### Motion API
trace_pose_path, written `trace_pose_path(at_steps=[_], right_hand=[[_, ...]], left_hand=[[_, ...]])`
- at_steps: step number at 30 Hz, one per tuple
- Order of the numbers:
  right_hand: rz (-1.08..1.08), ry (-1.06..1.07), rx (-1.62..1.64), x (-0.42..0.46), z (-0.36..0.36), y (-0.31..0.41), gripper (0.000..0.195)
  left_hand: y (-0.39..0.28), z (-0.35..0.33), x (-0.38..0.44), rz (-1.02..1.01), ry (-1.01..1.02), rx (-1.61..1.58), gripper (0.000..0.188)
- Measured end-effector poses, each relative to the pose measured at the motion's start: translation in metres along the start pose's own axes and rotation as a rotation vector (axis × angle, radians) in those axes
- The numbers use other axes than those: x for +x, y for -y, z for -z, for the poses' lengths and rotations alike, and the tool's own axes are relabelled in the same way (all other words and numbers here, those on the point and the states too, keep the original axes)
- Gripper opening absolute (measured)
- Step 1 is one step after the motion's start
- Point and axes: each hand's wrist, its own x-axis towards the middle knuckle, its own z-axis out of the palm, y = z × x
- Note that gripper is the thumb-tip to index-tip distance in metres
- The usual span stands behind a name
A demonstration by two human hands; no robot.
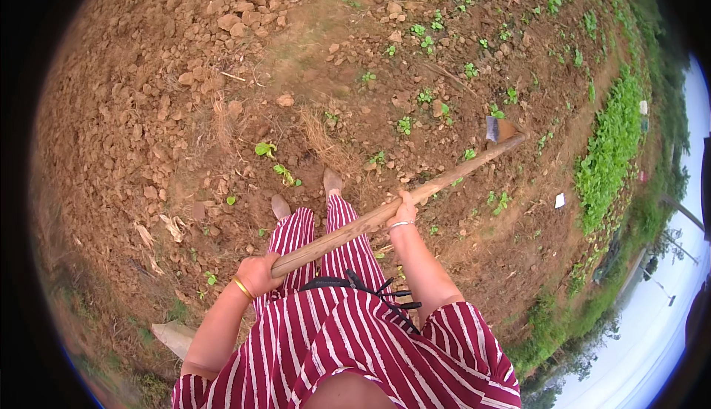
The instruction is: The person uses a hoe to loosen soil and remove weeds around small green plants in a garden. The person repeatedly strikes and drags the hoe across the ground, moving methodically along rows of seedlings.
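Note:
Across my body runs the wooden handle of a hoe (339,240), rising to the right away from me. My left hand (259,275) grips its near end, with a yellow bangle on the wrist. Farther up the shaft, my right hand (404,210) is wrapped around it, a silver-coloured bangle at that wrist. The metal hoe blade (498,129) is at the far end, over or on the brown soil beside small green seedlings; whether it touches the ground I cannot tell.
My shoes (332,180) stand on the soil near leafy seedlings (284,174) and dry grass (328,142). Clods (239,23) cover the upper left. At right are a dense green leafy bed (611,148) and a white scrap (559,200). A pale object (173,338) lies behind my left arm.

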Motion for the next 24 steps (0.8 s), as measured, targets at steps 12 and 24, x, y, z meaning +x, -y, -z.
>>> trace_pose_path(at_steps=[12, 24], right_hand=[[-0.203, 0.046, -0.075, -0.001, 0.011, -0.089, 0.017], [-0.228, 0.196, 0.049, -0.048, 0.009, -0.136, 0.020]], left_hand=[[0.008, 0.029, -0.075, 0.079, 0.144, 0.128, 0.028], [0.067, 0.024, -0.109, 0.104, 0.017, -0.030, 0.037]])
